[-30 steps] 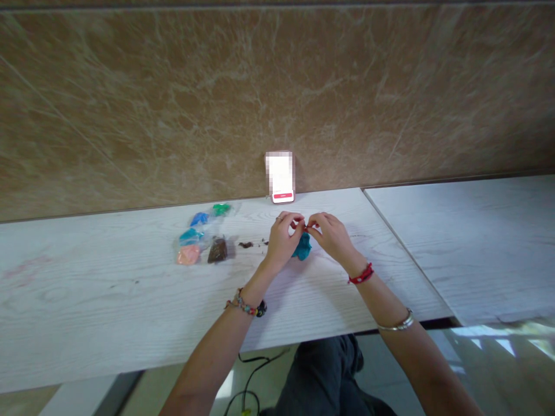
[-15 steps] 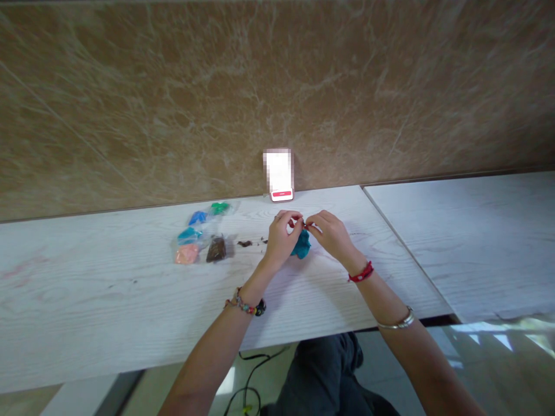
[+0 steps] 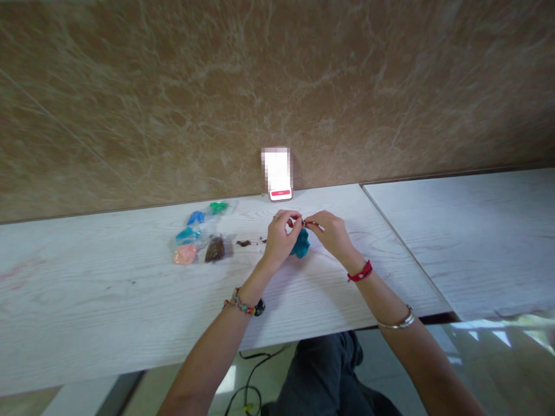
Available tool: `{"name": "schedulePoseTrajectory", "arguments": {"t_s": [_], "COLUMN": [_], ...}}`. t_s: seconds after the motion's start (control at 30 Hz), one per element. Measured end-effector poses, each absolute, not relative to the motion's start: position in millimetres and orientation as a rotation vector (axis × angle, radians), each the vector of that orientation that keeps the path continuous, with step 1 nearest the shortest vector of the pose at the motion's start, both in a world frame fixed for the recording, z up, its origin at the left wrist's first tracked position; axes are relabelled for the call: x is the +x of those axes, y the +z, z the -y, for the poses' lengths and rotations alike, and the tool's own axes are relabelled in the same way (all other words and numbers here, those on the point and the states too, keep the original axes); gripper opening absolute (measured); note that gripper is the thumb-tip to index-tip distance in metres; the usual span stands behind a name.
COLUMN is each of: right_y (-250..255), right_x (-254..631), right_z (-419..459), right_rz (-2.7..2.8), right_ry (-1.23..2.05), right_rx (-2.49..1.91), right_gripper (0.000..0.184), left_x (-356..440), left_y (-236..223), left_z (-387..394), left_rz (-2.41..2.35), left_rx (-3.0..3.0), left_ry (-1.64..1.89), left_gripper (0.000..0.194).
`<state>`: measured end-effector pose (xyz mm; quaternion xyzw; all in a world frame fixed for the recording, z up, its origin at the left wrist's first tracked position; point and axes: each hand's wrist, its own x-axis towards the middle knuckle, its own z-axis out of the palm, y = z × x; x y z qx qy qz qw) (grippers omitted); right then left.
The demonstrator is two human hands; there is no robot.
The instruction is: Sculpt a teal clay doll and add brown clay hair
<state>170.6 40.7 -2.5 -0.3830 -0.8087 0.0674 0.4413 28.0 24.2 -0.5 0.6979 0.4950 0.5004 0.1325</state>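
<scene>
My left hand (image 3: pixel 281 236) is closed in a pinch, thumb and forefinger meeting at a tiny dark piece of clay (image 3: pixel 304 223), apparently brown. From the other side, my right hand (image 3: pixel 332 232) pinches at the same piece, its fingertips almost touching those of the left. Just below the fingertips is a lump of teal clay (image 3: pixel 300 245), partly hidden behind my left hand. Brown clay scraps (image 3: pixel 243 243) lie on the white table to the left of my hands.
Clear bags hold brown clay (image 3: pixel 215 249), peach clay (image 3: pixel 185 254), light blue clay (image 3: pixel 188 235), blue clay (image 3: pixel 196 217) and green clay (image 3: pixel 218 207). A lit phone (image 3: pixel 278 174) leans on the marbled wall (image 3: pixel 173 104). A seam (image 3: pixel 403 245) crosses the white table (image 3: pixel 108 318) at right.
Both hands keep their pinch at the small dark piece, with only slight finger movement. The whole view has shifted slightly.
</scene>
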Motion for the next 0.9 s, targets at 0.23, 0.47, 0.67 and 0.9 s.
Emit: {"name": "schedulePoseTrajectory", "arguments": {"t_s": [0.23,0.47,0.67,0.9], "right_y": [-4,-5,-8,-11], "right_x": [170,170,170,171], "right_z": [-40,-37,-35,-26], "right_rz": [1.987,1.980,2.036,1.966], "right_ry": [0.144,0.143,0.045,-0.013], "right_rx": [-0.943,-0.962,-0.984,-1.018], "right_gripper": [0.012,0.014,0.016,0.015], "left_x": [28,28,28,27], "left_y": [-1,-1,-2,-4], "left_z": [-24,-24,-24,-25], "left_rz": [-1.435,-1.428,-1.434,-1.436], "left_rx": [2.027,2.031,2.044,2.029], "left_ry": [1.454,1.457,1.465,1.455], "left_gripper": [0.006,0.007,0.006,0.006]}}
